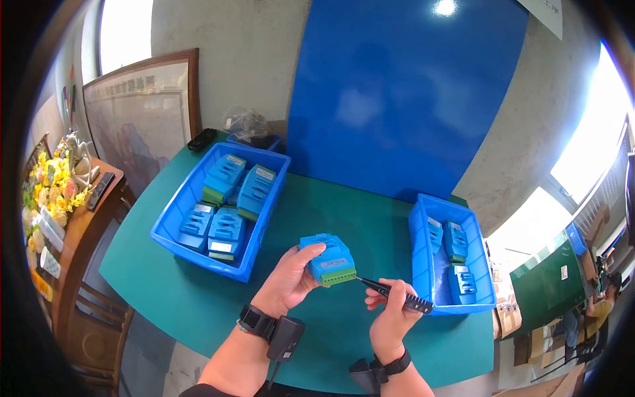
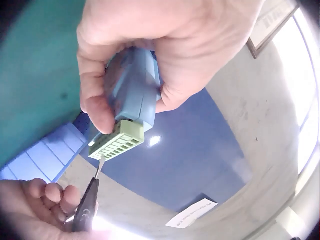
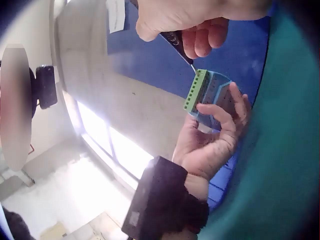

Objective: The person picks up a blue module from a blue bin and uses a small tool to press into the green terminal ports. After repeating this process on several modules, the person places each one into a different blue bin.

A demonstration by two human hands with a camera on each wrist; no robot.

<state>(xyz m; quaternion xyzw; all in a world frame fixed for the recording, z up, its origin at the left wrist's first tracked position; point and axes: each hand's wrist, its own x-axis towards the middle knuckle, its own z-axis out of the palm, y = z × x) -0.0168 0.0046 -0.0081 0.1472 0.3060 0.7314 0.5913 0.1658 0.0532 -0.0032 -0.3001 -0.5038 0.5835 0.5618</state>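
Note:
My left hand (image 1: 296, 278) grips a blue plastic module (image 1: 329, 255) over the green table, thumb on its upper face. A green screw terminal block (image 1: 338, 276) runs along the edge of the module, its row of square openings showing in the left wrist view (image 2: 119, 146). My right hand (image 1: 393, 313) holds a black-handled screwdriver (image 1: 411, 302), fingers curled around the handle. In the right wrist view, the thin metal tip of the screwdriver (image 3: 194, 69) meets one end of the terminal block (image 3: 196, 91).
On the left of the green table (image 1: 297, 331) stands a blue bin (image 1: 264, 245) with several similar modules. Another blue bin (image 1: 486, 291) at the right holds 3 modules. Behind the table leans a large blue board (image 1: 397, 99). A black object (image 1: 202, 139) lies at the back left corner.

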